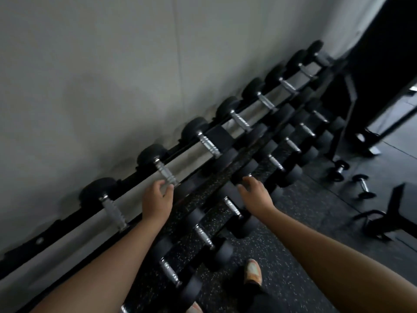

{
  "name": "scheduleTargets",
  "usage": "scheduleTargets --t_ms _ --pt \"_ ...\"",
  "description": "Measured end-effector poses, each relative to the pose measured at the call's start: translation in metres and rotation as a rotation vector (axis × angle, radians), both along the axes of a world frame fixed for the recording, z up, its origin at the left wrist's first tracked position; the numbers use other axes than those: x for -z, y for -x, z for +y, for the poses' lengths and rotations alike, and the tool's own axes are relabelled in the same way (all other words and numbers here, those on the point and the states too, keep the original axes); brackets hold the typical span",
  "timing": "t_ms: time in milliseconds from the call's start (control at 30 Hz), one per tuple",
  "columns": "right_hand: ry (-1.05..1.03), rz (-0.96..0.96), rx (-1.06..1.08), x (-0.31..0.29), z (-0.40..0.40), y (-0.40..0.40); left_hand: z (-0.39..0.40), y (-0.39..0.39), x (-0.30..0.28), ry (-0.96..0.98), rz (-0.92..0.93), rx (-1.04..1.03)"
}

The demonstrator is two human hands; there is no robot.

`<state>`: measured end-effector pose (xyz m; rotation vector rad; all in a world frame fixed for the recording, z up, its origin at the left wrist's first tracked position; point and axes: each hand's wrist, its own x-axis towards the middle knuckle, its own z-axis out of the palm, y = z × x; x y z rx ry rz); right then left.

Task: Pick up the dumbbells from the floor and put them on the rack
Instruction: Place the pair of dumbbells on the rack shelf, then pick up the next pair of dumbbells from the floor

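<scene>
A long black rack [67,219] runs along the wall, its tiers filled with black-headed, chrome-handled dumbbells. My left hand [155,199] is at the near end of a top-tier dumbbell's handle [164,173], thumb and fingers apart and loosely touching it. My right hand [256,195] lies over a middle-tier dumbbell [241,173], fingers curled down where its handle is hidden. Two small dumbbells [338,170] [363,186] lie on the floor to the right, well away from both hands.
Black speckled rubber floor [293,245] lies in front of the rack. A black bench frame [388,213] stands at the right, near the floor dumbbells. My shoe [253,272] is beside the lowest tier. A dark machine [372,86] stands past the rack's far end.
</scene>
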<state>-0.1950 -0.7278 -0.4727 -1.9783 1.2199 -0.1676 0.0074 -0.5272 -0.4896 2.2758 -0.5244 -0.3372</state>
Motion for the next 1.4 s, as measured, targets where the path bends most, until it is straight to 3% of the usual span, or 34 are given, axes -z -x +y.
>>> scheduleTargets --t_ms 233,633,967,1233,1400 --pt "0.006 0.024 0.196 0.000 -0.089 0.144 -0.159 0.071 -0.001 -0.163 -0.036 0.494" --pt "0.024 0.133 0.376 0.011 -0.268 0.381 -0.431 0.260 0.017 -0.244 -0.067 0.818" --pt "-0.090 0.199 0.473 0.053 -0.396 0.454 -0.596 0.340 0.053 -0.340 -0.034 1.026" --pt "-0.156 0.290 0.469 0.084 -0.556 0.473 -0.777 0.375 0.099 -0.478 0.004 1.159" --pt "-0.131 0.406 0.386 0.098 -0.665 0.486 -0.897 0.405 0.117 -0.550 -0.090 1.315"
